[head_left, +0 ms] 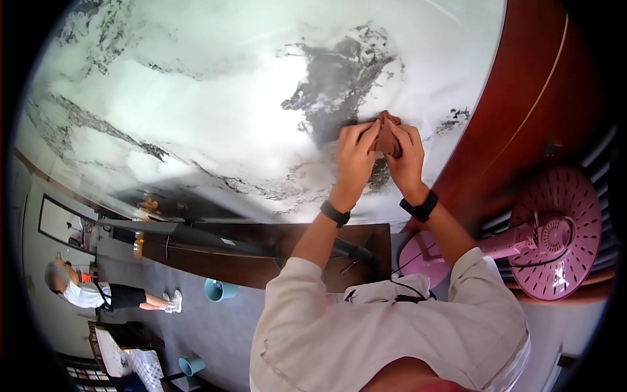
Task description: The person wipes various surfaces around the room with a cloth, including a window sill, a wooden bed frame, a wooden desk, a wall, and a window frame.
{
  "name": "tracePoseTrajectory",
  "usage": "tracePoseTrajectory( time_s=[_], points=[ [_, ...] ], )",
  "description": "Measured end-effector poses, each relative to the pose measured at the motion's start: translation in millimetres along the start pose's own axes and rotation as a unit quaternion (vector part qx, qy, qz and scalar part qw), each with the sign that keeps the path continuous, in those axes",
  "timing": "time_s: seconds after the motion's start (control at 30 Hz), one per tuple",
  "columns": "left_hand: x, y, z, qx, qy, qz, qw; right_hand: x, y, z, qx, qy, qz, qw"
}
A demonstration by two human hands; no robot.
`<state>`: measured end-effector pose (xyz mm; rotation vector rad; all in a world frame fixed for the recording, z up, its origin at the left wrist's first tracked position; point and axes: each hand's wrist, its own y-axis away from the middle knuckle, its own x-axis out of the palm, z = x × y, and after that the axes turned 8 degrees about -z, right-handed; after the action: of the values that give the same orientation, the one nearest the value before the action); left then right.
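Note:
A folded brown cloth (387, 137) is pinched between my two hands, in front of a white marble panel with grey-black veining (248, 98). My left hand (354, 157) grips the cloth's left side, its fingers bent around the edge. On the other side my right hand (407, 160) holds it the same way, thumbs close together. The cloth's upper tip pokes out between the fingertips. I cannot tell how firmly it presses on the marble. Each wrist wears a black band.
Red-brown wood (522, 85) borders the panel on the right. A pink fan (555, 232) stands at lower right. Below the panel is a dark wooden cabinet (215, 261) with a long dark bar. Another person (91, 294) stands far left, near a teal bin (220, 290).

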<state>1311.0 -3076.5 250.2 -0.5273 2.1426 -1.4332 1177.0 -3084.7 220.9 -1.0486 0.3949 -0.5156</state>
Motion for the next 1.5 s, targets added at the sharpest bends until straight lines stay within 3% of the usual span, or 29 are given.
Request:
tracePoseTrajectory(
  time_s=[0.17,0.4,0.63,0.9,1.2,1.5],
  points=[
    [2,-48,-27,-0.001,-0.057,-0.060,0.997,-6,-59,20,-0.060,0.005,-0.019,0.998],
    [66,-95,-77,0.059,-0.007,-0.099,0.993,-61,-110,-2,-0.033,0.013,-0.100,0.994],
    [121,-64,-98,0.068,0.005,-0.031,0.997,-108,-81,-44,0.003,0.097,-0.124,0.988],
    [135,-10,-91,0.037,0.019,0.011,0.999,-124,-25,-75,0.057,0.115,-0.063,0.990],
    [129,-35,-111,0.008,0.024,0.022,0.999,-133,-58,-74,0.001,0.072,-0.051,0.996],
    [150,-116,-132,0.120,0.025,-0.161,0.979,-138,-158,-55,-0.114,0.000,-0.141,0.983]
  ],
)
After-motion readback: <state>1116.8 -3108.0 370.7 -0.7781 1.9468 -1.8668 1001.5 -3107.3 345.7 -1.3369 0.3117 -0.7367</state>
